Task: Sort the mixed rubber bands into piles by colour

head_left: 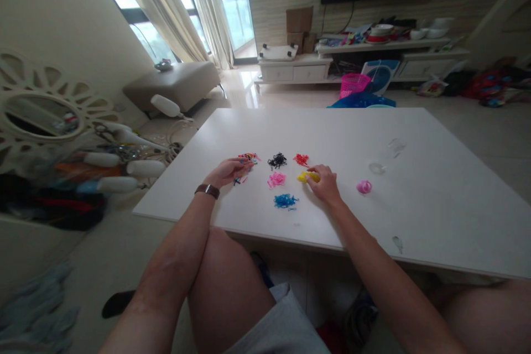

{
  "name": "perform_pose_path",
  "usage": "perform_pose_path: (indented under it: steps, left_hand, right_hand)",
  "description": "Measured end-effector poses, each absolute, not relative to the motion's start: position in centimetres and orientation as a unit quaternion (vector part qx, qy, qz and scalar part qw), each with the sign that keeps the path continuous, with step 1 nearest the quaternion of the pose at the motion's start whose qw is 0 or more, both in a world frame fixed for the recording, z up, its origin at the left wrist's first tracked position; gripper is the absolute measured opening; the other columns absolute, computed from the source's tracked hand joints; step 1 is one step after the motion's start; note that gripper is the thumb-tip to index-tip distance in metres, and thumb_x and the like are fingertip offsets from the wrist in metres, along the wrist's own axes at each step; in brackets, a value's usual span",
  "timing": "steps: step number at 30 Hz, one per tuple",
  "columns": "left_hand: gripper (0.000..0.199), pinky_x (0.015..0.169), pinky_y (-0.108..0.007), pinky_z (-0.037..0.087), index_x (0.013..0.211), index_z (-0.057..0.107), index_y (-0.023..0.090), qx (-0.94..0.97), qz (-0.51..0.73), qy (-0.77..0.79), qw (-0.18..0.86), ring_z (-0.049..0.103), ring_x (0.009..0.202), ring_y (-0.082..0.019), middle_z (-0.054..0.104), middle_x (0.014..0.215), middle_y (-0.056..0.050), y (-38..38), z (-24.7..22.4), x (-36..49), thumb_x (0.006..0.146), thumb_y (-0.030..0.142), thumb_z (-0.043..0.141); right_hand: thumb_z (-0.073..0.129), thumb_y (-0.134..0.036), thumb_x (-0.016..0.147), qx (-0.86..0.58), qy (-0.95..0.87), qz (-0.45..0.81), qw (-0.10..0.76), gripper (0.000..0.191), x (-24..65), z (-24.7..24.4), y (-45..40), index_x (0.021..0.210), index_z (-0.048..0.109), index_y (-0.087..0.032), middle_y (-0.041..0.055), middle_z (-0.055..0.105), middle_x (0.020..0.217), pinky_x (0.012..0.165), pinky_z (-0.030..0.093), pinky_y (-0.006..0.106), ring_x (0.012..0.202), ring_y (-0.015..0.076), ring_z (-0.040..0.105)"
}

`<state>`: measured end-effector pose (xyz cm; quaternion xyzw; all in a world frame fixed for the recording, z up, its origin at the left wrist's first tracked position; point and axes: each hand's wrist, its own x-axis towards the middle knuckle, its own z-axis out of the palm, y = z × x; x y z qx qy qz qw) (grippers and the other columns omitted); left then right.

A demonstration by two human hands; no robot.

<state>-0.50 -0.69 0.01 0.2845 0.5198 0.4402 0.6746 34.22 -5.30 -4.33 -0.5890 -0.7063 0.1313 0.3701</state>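
Note:
My left hand (230,171) is at a mixed heap of small multicoloured loops (249,156) that look like elastic hair bands. Its fingers stretch out over the heap, with coloured bits at the fingertips. On the right, my right hand (326,183) has its thumb and fingers closed at a heap of yellow bands (303,177), partly covering it. Between the hands lie a black heap (277,161), a pink heap (276,179) and a blue heap (286,201). A red heap (301,160) sits just beyond my right hand.
On the white table (340,127), a pink round object (364,187), a clear ring (377,168) and a clear teardrop-shaped piece (397,244) lie to the right. A pink basket (354,86) stands past the far edge. A white lamp-like fixture (143,168) is at the left.

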Motion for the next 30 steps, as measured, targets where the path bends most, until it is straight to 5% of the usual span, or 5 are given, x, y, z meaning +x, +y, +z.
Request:
perform_pose_path:
  steps: [7, 14, 19, 24, 30]
  left_hand:
    - [0.011, 0.05, -0.017, 0.051, 0.088, 0.071, 0.005, 0.387, 0.434, 0.559, 0.591, 0.074, 0.074, -0.02, 0.075, 0.084, -0.019, -0.8, -0.5, -0.8, 0.077, 0.003, 0.074]
    - [0.009, 0.065, -0.025, 0.057, 0.079, 0.068, 0.008, 0.381, 0.438, 0.598, 0.552, 0.073, 0.073, -0.019, 0.074, 0.081, -0.015, -0.6, -0.4, -1.0, 0.071, 0.003, 0.07]
    - [0.009, 0.045, -0.022, 0.036, 0.062, 0.063, 0.014, 0.43, 0.407, 0.609, 0.527, 0.047, 0.043, -0.009, 0.054, 0.051, -0.001, -0.8, 0.2, -1.1, 0.07, 0.009, 0.059]
    - [0.027, 0.048, -0.027, 0.027, 0.047, 0.055, 0.017, 0.575, 0.269, 0.646, 0.424, 0.038, 0.043, -0.01, 0.044, 0.043, 0.002, -1.3, 1.1, -1.1, 0.072, 0.023, 0.064]
    - [0.008, 0.051, -0.026, 0.031, 0.056, 0.072, 0.017, 0.681, 0.131, 0.65, 0.311, 0.048, 0.05, -0.014, 0.058, 0.048, 0.0, -1.3, 1.5, -0.5, 0.057, 0.023, 0.077]
  right_hand:
    - [0.058, -0.034, 0.086, -0.589, -0.707, 0.132, 0.369, 0.018, 34.3, -4.4, -5.2, 0.096, 0.068, -0.024, 0.007, 0.071, 0.106, 0.088, 0.038, 0.042, 0.106, 0.0282, 0.059]
    - [0.058, -0.035, 0.086, -0.59, -0.707, 0.135, 0.367, 0.018, 34.3, -4.4, -5.2, 0.096, 0.068, -0.024, 0.0067, 0.07, 0.107, 0.088, 0.038, 0.042, 0.106, 0.028, 0.059]
    - [0.058, -0.034, 0.086, -0.59, -0.705, 0.135, 0.371, 0.017, 34.3, -4.5, -5.2, 0.095, 0.068, -0.024, 0.0071, 0.07, 0.107, 0.088, 0.038, 0.042, 0.105, 0.0282, 0.059]
    - [0.059, -0.035, 0.086, -0.59, -0.705, 0.134, 0.369, 0.018, 34.3, -4.6, -5.2, 0.096, 0.068, -0.023, 0.0073, 0.071, 0.107, 0.088, 0.038, 0.042, 0.106, 0.0285, 0.059]
    - [0.058, -0.035, 0.086, -0.591, -0.705, 0.138, 0.368, 0.018, 34.2, -4.5, -5.2, 0.096, 0.068, -0.024, 0.0075, 0.071, 0.108, 0.089, 0.038, 0.043, 0.106, 0.0285, 0.059]
